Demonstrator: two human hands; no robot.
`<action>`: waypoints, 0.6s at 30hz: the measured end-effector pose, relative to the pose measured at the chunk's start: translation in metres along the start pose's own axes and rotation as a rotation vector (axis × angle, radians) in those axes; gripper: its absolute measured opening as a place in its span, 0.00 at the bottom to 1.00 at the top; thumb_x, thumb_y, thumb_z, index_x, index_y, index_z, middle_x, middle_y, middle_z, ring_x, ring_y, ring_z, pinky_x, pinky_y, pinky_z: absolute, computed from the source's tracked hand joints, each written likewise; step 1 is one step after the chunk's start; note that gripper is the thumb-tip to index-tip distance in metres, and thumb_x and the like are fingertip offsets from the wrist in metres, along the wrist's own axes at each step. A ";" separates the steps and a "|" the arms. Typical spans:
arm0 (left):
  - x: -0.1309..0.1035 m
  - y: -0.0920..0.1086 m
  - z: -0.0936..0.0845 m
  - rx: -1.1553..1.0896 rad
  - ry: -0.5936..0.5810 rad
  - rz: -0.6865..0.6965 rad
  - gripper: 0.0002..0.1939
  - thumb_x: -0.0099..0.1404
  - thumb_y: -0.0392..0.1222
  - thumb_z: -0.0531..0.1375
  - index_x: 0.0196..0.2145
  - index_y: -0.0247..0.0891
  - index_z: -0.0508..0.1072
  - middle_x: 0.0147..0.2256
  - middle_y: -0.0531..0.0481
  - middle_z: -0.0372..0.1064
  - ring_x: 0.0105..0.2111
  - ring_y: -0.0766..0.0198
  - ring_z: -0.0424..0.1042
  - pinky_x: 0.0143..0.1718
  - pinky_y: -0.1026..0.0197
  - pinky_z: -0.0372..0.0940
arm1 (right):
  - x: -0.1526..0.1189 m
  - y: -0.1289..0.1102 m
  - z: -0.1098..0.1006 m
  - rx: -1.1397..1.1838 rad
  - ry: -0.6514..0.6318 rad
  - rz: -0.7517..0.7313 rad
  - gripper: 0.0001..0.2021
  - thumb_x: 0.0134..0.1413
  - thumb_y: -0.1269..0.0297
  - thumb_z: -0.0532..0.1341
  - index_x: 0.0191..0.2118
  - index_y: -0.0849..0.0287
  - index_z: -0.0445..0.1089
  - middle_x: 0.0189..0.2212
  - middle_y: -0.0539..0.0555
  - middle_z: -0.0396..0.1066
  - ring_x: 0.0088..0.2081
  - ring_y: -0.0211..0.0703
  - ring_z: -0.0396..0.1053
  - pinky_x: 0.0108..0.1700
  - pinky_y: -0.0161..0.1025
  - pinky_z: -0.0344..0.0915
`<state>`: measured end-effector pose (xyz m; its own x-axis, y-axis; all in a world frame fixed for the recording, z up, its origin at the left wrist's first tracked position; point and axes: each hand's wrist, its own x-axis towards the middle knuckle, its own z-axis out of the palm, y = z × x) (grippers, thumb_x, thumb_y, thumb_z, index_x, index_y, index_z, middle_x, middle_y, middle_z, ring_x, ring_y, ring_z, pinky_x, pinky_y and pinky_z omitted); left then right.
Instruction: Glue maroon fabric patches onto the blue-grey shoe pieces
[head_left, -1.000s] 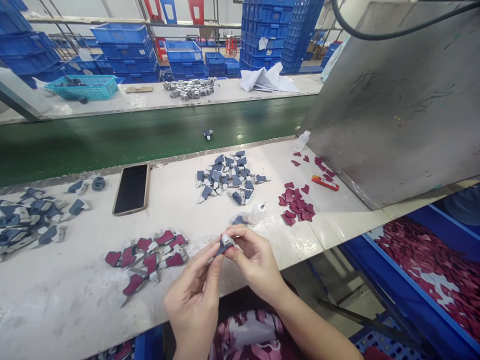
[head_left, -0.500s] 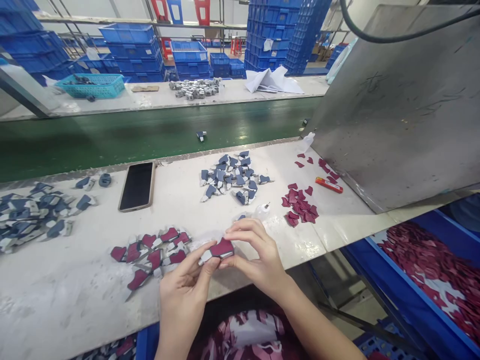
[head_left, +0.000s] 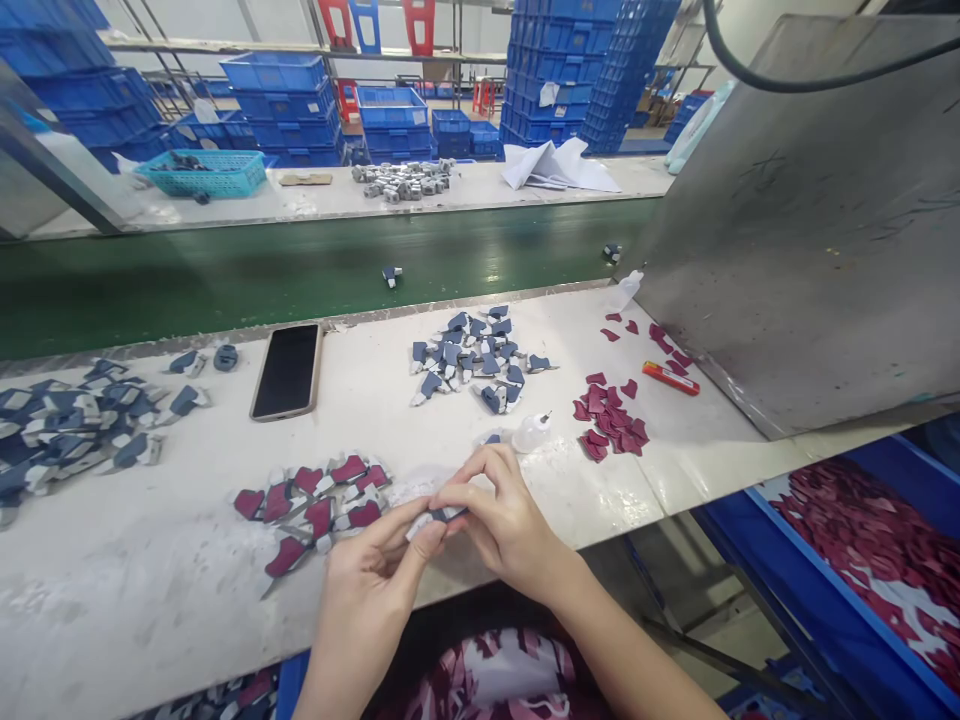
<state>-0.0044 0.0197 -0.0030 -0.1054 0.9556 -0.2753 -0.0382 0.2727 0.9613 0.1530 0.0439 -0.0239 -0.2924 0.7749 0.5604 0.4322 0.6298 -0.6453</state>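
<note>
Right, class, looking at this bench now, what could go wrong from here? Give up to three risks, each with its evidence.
The small part is pinched in the fingertips of both hands near the worktable's front edge, so a slip might drop it to the floor.
The bottle sits just beyond the right hand, which might knock it.
The left hand could nudge the nearby maroon-faced parts.

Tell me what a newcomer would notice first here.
Probably the two hands, left and right, pinching one small part at the table's near edge. Next, the heap of dark red pieces to their right, and the black phone lying beyond the red-topped parts.
</note>
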 end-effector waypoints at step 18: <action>0.278 0.130 -0.040 1.153 -0.053 0.300 0.22 0.64 0.53 0.56 0.47 0.33 0.75 0.49 0.38 0.76 0.51 0.48 0.73 0.52 0.52 0.66 | -0.002 0.013 0.041 0.034 0.153 -0.063 0.04 0.62 0.64 0.63 0.40 0.57 0.68 0.31 0.53 0.67 0.35 0.42 0.66 0.34 0.37 0.65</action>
<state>-0.0782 0.3163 0.0452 0.0845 0.9944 -0.0641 0.8993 -0.0484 0.4346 0.1241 0.0526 -0.0542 -0.1839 0.7180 0.6713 0.3873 0.6806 -0.6219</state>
